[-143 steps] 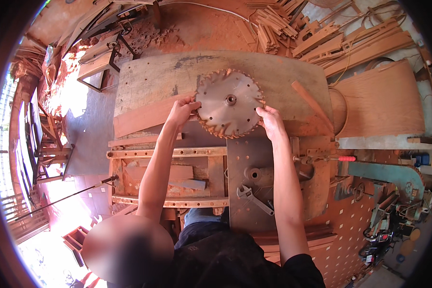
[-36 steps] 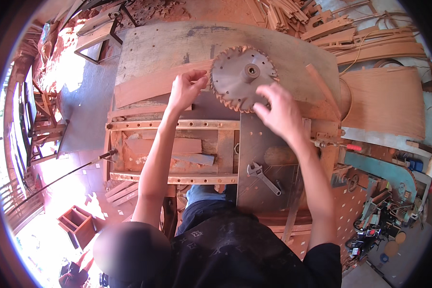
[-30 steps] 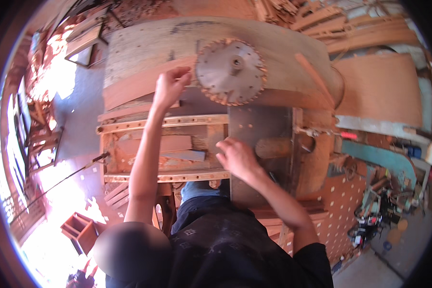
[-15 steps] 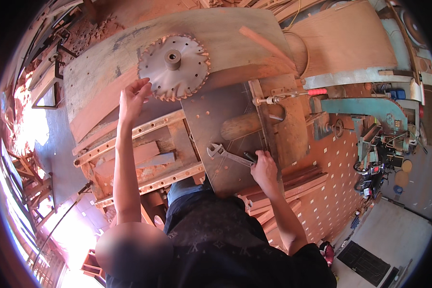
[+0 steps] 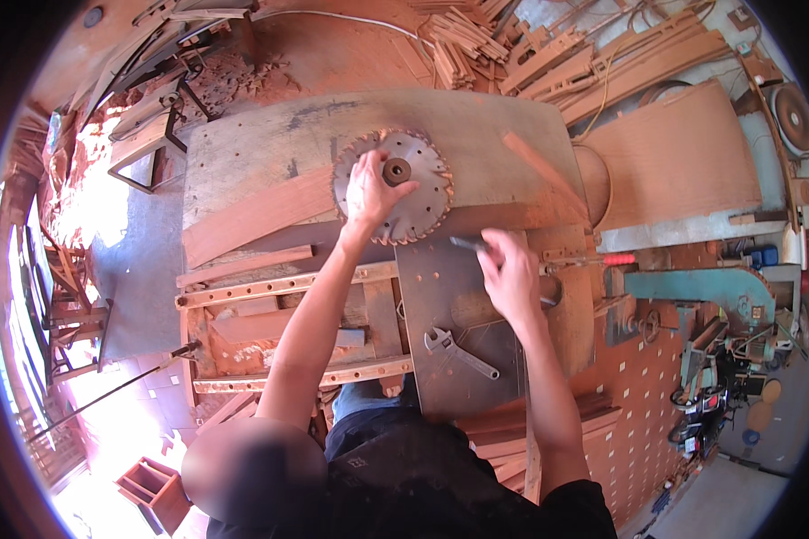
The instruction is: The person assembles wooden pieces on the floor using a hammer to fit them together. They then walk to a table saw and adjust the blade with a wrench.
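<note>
A round toothed circular saw blade (image 5: 427,205) lies on the large worn board, with a raised hub (image 5: 396,172) at its centre. My left hand (image 5: 371,193) is over the blade's left side, thumb and fingers apart around the near-left side of the hub; it looks open, resting on the blade. My right hand (image 5: 511,269) is closed on a short dark rod-like piece (image 5: 466,243), its kind unclear, which points left toward the blade. Near me on the dark metal plate (image 5: 431,382) lies an adjustable wrench (image 5: 461,353), untouched.
Under the blade is the wide board (image 5: 270,144), with a reddish plank (image 5: 261,216) at left and a wood strip (image 5: 544,175) at right. A slotted wooden frame (image 5: 288,377) sits nearer me. A green machine arm (image 5: 692,287) stands right; stacked timber (image 5: 472,45) lies far.
My left hand has moved from the blade's left edge onto it beside the hub. My right hand has left the wrench and gone forward with the dark rod-like piece. The view has shifted.
</note>
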